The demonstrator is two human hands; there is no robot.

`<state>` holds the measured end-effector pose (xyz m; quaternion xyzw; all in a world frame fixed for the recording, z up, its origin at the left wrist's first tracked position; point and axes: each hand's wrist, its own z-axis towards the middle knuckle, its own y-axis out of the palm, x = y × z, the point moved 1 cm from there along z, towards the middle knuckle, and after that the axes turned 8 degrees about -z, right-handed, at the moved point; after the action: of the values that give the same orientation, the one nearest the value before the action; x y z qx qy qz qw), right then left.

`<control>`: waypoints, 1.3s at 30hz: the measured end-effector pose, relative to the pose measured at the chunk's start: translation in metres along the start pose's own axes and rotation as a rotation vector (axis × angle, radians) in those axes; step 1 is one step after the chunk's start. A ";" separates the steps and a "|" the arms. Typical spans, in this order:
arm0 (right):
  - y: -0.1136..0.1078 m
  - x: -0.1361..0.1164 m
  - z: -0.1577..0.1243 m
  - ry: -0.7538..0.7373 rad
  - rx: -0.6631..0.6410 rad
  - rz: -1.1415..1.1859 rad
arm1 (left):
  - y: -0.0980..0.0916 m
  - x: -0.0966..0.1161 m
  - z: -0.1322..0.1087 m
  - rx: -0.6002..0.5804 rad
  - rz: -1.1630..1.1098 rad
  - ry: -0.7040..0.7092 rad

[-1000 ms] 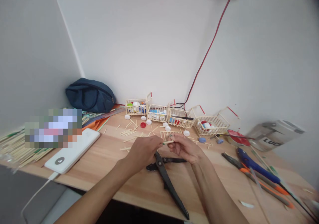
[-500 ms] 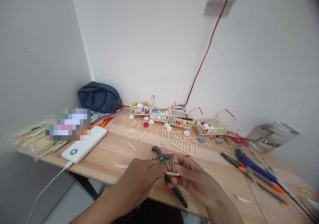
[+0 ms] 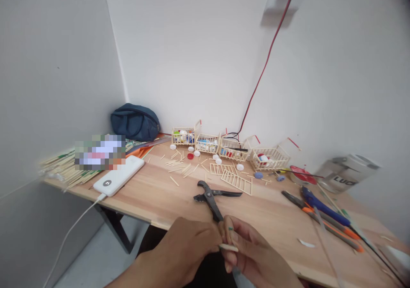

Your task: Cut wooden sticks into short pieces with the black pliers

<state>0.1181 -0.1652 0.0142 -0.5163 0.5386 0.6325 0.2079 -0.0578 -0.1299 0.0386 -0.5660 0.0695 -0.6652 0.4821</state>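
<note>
A short wooden stick (image 3: 228,248) lies between my two hands, just over the table's front edge. Its left end meets the curled fingers of my left hand (image 3: 188,247), which is closed. My right hand (image 3: 251,249) is also closed, pinching the stick with thumb and fingers. A small green spot shows by the right fingers; I cannot tell what it is. Just beyond the hands, a dark hand cutter (image 3: 209,198) rests on the table with its jaws apart, its lower handle partly hidden. Past it are two ladder-like stick frames (image 3: 237,182) and scattered cut sticks (image 3: 182,168).
Several little stick carts (image 3: 270,157) holding coloured caps line the wall. Pliers (image 3: 323,221), a blue glue gun (image 3: 326,209) and a clear jar (image 3: 349,174) occupy the right. At left are a white power bank (image 3: 120,176), bundled skewers (image 3: 60,164) and a blue pouch (image 3: 136,121).
Both hands have drawn back toward me with the stick, uncovering more of the cutter. The view has shifted slightly, so table things appear a little higher.
</note>
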 end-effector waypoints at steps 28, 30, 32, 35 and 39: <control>-0.069 -0.027 -0.031 -0.599 1.161 -0.376 | 0.015 -0.038 -0.015 0.297 -0.800 -0.634; -0.073 -0.023 -0.025 -0.621 1.132 -0.280 | 0.012 -0.043 -0.015 0.421 -0.881 -0.637; -0.074 -0.017 -0.019 -0.608 1.122 -0.235 | 0.010 -0.046 -0.012 0.519 -0.971 -0.602; -0.072 -0.010 -0.012 -0.583 1.141 -0.214 | 0.008 -0.048 -0.007 0.621 -1.033 -0.558; -0.073 -0.005 -0.008 -0.549 1.134 -0.239 | 0.004 -0.054 -0.001 0.673 -0.968 -0.553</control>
<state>0.1839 -0.1466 -0.0144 -0.2021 0.6553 0.3312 0.6482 -0.0622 -0.0942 -0.0012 -0.5018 -0.5323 -0.6223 0.2787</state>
